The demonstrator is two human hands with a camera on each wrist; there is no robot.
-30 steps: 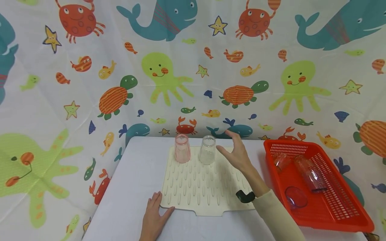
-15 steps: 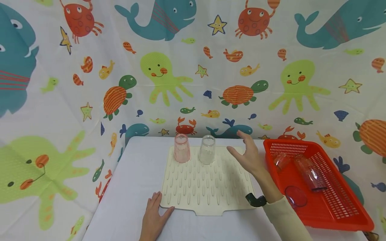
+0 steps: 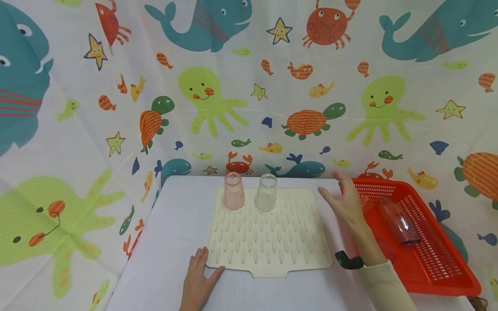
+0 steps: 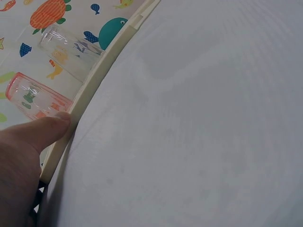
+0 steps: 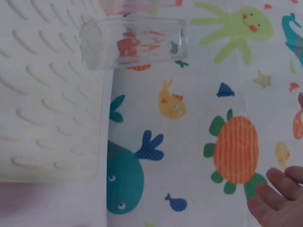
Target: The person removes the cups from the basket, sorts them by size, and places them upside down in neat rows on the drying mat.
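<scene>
A pink glass [image 3: 234,192] and a clear glass [image 3: 266,193] stand upside down, side by side, at the back of a cream ridged drying mat [image 3: 272,242]. My left hand [image 3: 200,276] rests at the mat's front left corner, and in the left wrist view its thumb [image 4: 54,127] touches the mat's edge. Between the mat and a red basket [image 3: 447,259], my right hand [image 3: 345,205] hovers over the basket's left rim, fingers spread and holding nothing. The basket contains a tall pinkish glass [image 3: 400,220], lying on its side, and further pink glassware partly hidden by my right arm.
A white-covered table [image 3: 175,224] carries the mat and basket. Behind and to the left hangs a curtain [image 3: 249,108] printed with sea animals. The basket's raised slotted walls stand along the table's right side.
My right hand has moved right, from beside the clear glass to the basket's left rim. My left hand and the two glasses on the mat have stayed put.
</scene>
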